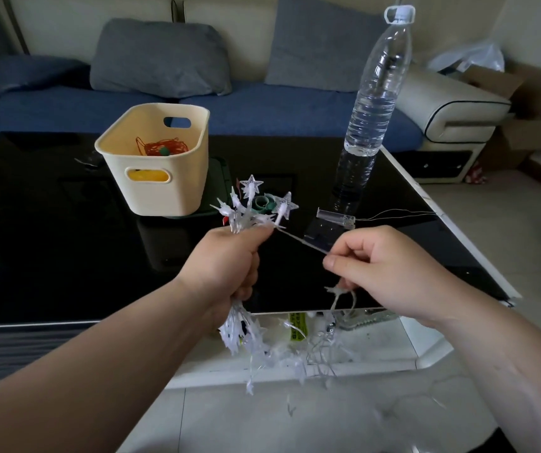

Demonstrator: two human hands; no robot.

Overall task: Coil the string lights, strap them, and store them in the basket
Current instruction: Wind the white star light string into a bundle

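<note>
basket (154, 165) left on table (50, 256) — bottle (373, 103) right

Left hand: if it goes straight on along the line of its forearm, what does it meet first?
Probably the green strap on the table, just beyond the lights in the grip of the left hand; the bottle stands further along. Depth is unclear from one view.
</note>
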